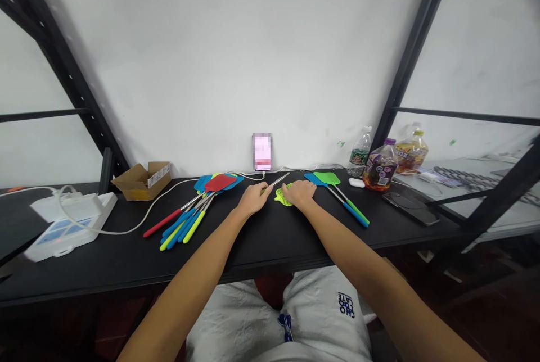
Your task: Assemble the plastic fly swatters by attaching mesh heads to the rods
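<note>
My left hand (pixel 252 199) is closed around the handle end of a metal fly swatter rod (pixel 280 179), which points up and to the right. A yellow-green mesh fly swatter head (pixel 283 196) lies under my right hand (pixel 301 191), whose fingers are wrapped over it. Rod and head look apart from each other. Left of my hands is a pile of fly swatters with red, blue and yellow-green handles, a red swatter head (pixel 220 182) on top. To the right, a green fly swatter (pixel 327 178) lies beside a blue fly swatter (pixel 317 179).
A phone (pixel 262 152) leans on the wall. An open cardboard box (pixel 143 181) and a white power strip (pixel 71 232) are at left. Bottles, including a purple-capped bottle (pixel 380 166), a white case (pixel 356 182) and a dark phone (pixel 410 208) are at right.
</note>
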Motion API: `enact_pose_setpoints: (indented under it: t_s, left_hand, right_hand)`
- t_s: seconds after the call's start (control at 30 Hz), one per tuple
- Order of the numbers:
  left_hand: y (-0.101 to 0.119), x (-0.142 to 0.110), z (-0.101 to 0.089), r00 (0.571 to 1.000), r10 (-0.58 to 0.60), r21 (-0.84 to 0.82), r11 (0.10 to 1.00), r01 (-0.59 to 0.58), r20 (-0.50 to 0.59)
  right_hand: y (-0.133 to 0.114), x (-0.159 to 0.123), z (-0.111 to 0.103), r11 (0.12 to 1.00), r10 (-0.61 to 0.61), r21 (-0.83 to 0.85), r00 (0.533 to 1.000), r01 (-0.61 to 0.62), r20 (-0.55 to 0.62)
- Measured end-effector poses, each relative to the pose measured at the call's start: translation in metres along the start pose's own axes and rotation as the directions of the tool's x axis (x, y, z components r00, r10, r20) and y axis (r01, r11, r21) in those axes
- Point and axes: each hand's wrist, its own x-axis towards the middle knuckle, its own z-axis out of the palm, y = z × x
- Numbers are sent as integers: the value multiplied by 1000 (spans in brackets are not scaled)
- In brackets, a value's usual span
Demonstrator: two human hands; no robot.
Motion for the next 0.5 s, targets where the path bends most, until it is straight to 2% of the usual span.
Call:
enact_pose_setpoints:
  t_s: [0.07,0.27,0.5]
  left_hand:
    - [-1,-2,-3,1000,6,45,999,-7,27]
    - [-2,-2,-10,990,-115,231,968,92,85]
    - [-4,-3,-14,978,-149,270,957,106,143]
  right_hand:
    - [4,2,-2,999,2,36,1000,-1,-15]
    - [23,16,-11,956,80,288,996,-63,-48]
    - [40,26,-13,906,182,395,983,-153,-37]
